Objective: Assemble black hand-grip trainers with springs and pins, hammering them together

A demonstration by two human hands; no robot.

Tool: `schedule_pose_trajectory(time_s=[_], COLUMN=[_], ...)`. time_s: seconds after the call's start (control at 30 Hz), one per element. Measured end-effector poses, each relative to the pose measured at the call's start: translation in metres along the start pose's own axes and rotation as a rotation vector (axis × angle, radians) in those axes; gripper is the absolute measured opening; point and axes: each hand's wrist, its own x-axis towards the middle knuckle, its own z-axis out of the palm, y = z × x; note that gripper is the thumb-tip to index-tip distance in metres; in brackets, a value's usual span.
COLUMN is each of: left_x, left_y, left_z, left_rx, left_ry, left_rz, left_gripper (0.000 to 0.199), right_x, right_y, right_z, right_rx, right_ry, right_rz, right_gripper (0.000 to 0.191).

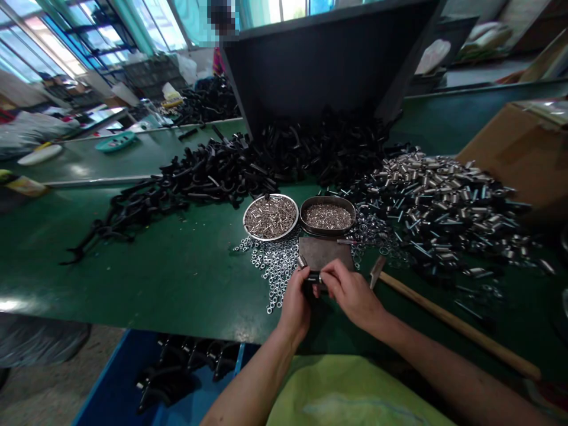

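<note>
My left hand (pixel 296 300) is closed round a small black part (pixel 313 277), with a ribbed silver piece (pixel 302 261) sticking up beside its fingertips. From the right, my right hand (pixel 350 289) pinches the other end of the same black part, near a small silver bit. Just beyond both hands lies a flat metal plate (pixel 326 253). Silver nuts (pixel 277 267) are scattered left of the plate. Behind it stand a round dish of small metal pins (pixel 271 218) and an oval tin of tiny metal pieces (pixel 328 216).
A hammer (pixel 452 319) lies at the right. Piled black parts (pixel 208 171) spread before a large dark bin (pixel 319 65). Silver cylinders and rods (pixel 444 201) are heaped near a cardboard box (pixel 523 154). A blue crate (pixel 110 378) sits below the table edge. A person (pixel 220 23) is behind.
</note>
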Motion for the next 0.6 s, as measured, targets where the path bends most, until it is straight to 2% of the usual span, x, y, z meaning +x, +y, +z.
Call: schedule_pose_trajectory(time_s=[0.07, 0.1, 0.2, 0.23, 0.37, 0.5, 0.53, 0.6], left_x=[-0.0009, -0.0011, -0.0011, -0.001, -0.0002, 0.0013, 0.0013, 0.0006], left_y=[-0.0003, -0.0007, -0.0027, -0.0036, -0.0056, -0.0049, -0.0046, -0.0036], left_z=[-0.0006, -0.0008, -0.002, -0.0025, -0.0059, -0.0085, -0.0086, -0.0079], left_rx=[0.019, 0.0, -0.04, -0.017, 0.105, 0.149, 0.183, 0.245], left_ry=[-0.02, -0.012, 0.012, 0.008, -0.041, -0.026, -0.024, -0.033], left_rz=[0.034, 0.024, 0.028, 0.052, 0.125, 0.174, 0.189, 0.203], left_gripper=[0.022, 0.022, 0.022, 0.022, 0.023, 0.022, 0.021, 0.019], right_x=[0.0007, 0.0006, -0.0001, -0.0001, 0.0006, -0.0014, -0.0018, -0.0018], right_y=[0.0001, 0.0008, 0.0047, 0.0061, 0.0087, 0.0072, 0.0069, 0.0068], right_z=[-0.0001, -0.0002, 0.0008, 0.0014, 0.0018, -0.0008, -0.0017, -0.0038], right_rx=[0.106, 0.107, -0.008, -0.012, 0.147, 0.07, 0.091, 0.193], right_ry=[-0.081, -0.061, 0.137, 0.16, -0.009, 0.064, 0.045, -0.052], right_rz=[0.089, 0.056, -0.177, -0.193, 0.051, -0.093, -0.075, 0.055], right_gripper=[0.027, 0.025, 0.022, 0.021, 0.029, 0.025, 0.025, 0.028])
